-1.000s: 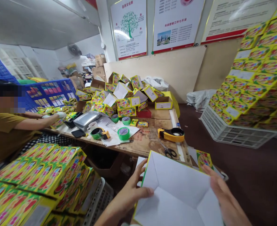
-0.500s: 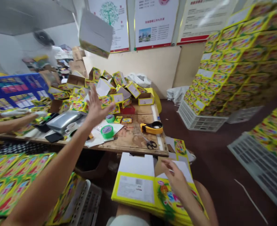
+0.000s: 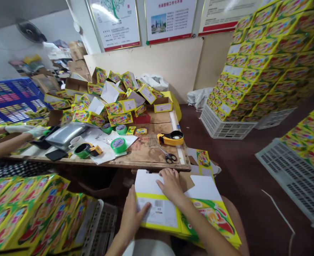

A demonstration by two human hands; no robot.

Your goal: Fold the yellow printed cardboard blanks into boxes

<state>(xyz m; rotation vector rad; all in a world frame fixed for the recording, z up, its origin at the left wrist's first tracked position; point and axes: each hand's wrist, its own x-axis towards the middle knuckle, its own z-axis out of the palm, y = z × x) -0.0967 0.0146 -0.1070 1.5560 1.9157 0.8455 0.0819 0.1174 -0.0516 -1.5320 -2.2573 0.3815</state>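
A stack of flattened yellow printed cartons (image 3: 157, 222) lies across my lap, white flaps towards the table. My left hand (image 3: 132, 213) grips the left edge of the top carton, thumb on its white label and fingers at the side. On the white flap lies my right hand (image 3: 170, 185), its bent fingers at the flap's upper edge and its thumb apart on the face. The undersides of the fingers are hidden.
Folded open cartons (image 3: 114, 94) are heaped on the wooden table (image 3: 146, 156). Nearby lie scissors (image 3: 169, 156), a yellow tape dispenser (image 3: 171, 138) and green tape rolls (image 3: 118, 145). Packed crates (image 3: 226, 126) stand right. A co-worker's gloved hands (image 3: 36, 131) are at left.
My raised, open left hand has come down to the carton's left edge. My right hand has moved left onto the white flap. The box in mid-air no longer shows there.
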